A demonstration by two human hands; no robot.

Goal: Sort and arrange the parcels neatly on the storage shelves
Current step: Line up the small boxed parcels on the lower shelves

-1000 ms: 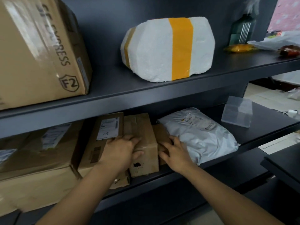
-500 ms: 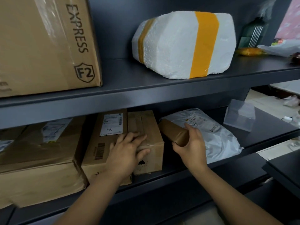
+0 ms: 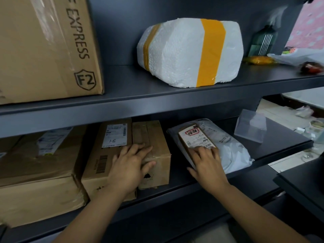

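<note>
On the lower shelf (image 3: pixel 284 137), my left hand (image 3: pixel 129 165) lies over the front top corner of a narrow brown box (image 3: pixel 154 137), fingers on top and thumb on its front face. That box stands against a flat labelled box (image 3: pixel 105 155). My right hand (image 3: pixel 206 163) holds a small brown parcel (image 3: pixel 192 135), label up, fingers on its near end and thumb under its left side. The small parcel rests on top of a white poly bag (image 3: pixel 231 149). A dark gap separates the narrow box from the bag.
A big taped carton (image 3: pixel 35 163) fills the lower shelf's left end; a clear plastic box (image 3: pixel 250 125) stands at its right end. On the upper shelf (image 3: pixel 157 102) sit a large express carton (image 3: pixel 49 50), a white foam box (image 3: pixel 175 51) with yellow tape, a green bottle (image 3: pixel 263 41) and a plastic bag (image 3: pixel 298 57).
My right hand lifted the small brown parcel out of the gap beside the narrow box, turned it label up and laid it on the white bag. My left hand stayed on the box.
</note>
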